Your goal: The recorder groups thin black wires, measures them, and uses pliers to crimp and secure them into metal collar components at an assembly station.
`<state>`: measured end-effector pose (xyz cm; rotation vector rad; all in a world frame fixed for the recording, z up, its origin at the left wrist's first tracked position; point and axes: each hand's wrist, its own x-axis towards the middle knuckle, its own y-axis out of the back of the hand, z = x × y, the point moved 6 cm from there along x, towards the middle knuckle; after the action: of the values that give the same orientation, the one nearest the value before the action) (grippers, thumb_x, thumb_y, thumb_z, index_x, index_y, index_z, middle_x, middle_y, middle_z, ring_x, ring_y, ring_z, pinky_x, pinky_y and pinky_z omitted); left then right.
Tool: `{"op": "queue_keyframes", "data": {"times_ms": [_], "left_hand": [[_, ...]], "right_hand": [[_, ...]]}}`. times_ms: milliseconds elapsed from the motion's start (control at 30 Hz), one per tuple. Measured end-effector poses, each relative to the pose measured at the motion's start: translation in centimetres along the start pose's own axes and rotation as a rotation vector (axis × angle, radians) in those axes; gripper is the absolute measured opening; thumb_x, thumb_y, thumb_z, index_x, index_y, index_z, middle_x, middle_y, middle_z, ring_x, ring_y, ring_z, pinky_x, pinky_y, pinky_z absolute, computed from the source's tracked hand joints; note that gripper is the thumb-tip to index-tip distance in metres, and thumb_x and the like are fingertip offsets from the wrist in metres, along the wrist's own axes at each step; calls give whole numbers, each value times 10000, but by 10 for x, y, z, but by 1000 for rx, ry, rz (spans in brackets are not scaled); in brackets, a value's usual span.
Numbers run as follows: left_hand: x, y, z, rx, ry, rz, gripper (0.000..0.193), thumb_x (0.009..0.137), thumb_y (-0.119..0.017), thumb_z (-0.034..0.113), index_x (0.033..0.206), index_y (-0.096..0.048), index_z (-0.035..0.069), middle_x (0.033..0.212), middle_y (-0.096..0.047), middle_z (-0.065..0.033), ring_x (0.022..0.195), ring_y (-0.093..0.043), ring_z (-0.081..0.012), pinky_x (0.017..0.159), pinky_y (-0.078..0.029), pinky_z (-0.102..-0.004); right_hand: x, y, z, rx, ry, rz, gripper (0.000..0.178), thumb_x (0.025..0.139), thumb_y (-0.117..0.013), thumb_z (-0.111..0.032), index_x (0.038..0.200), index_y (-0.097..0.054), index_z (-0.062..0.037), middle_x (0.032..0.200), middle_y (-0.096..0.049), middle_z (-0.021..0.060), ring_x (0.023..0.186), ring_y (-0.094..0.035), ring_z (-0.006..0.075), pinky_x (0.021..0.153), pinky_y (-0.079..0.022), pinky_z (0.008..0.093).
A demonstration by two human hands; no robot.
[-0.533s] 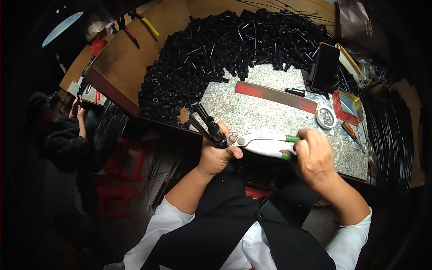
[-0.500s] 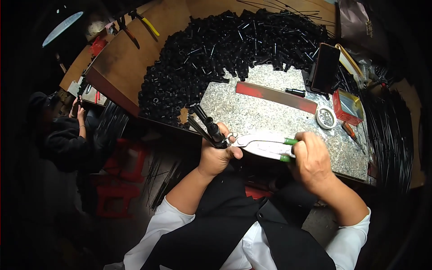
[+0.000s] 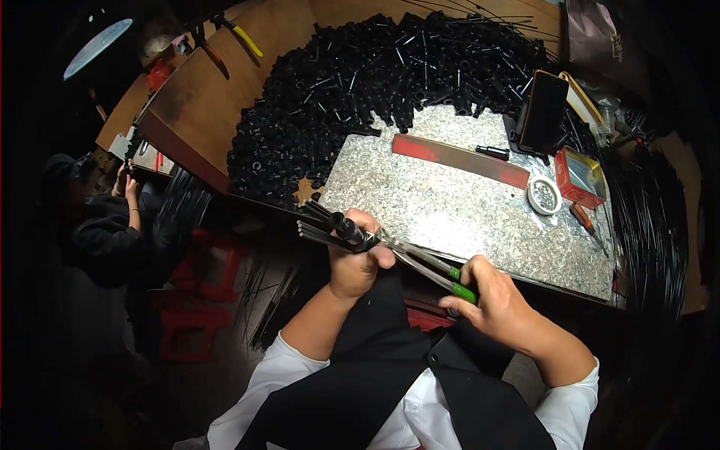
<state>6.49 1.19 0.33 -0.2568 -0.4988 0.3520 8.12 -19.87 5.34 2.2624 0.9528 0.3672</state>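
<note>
My left hand (image 3: 354, 266) is closed around a black umbrella-like bundle (image 3: 349, 229) with a thick round black end and several thin dark rods pointing left. Green-handled pliers (image 3: 427, 264) are gripped by my right hand (image 3: 486, 300), its fingers wrapped round the handles. The pliers' jaws meet the bundle beside my left thumb; exactly what lies between them is too small to make out. Both hands are just in front of the speckled worktop (image 3: 420, 202), over its near edge.
A great heap of black tubular parts (image 3: 405, 67) covers the back. A flat red-brown bar (image 3: 459, 160), a white bowl of small bits (image 3: 544, 196), a red box (image 3: 580, 178), a screwdriver (image 3: 589, 226) and a phone (image 3: 544, 112) lie rightward. A co-worker (image 3: 105, 217) sits at left.
My right hand has come down and to the left, turning the pliers so their handles slope toward me. The bundle in my left hand has tipped over leftward.
</note>
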Motion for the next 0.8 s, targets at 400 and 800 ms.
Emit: {"op": "queue_keyframes", "data": {"times_ms": [400, 800], "left_hand": [[7, -47, 26, 80, -54, -685, 529, 475, -887, 347, 863, -679, 53, 735, -638, -36, 591, -546, -83, 510, -412, -221], [12, -46, 17, 9, 214, -588, 694, 468, -819, 513, 898, -662, -9, 700, -599, -6, 604, -505, -54, 512, -365, -208]], "right_hand": [[-48, -34, 34, 1135, -455, -945, 244, 807, -629, -12, 1007, -504, 53, 723, -625, 131, 564, -640, 191, 489, -511, 287], [-52, -2, 18, 883, -452, -465, 308, 1004, -378, -265, 974, -515, 10, 788, -634, 97, 608, -610, 139, 561, -490, 275]]}}
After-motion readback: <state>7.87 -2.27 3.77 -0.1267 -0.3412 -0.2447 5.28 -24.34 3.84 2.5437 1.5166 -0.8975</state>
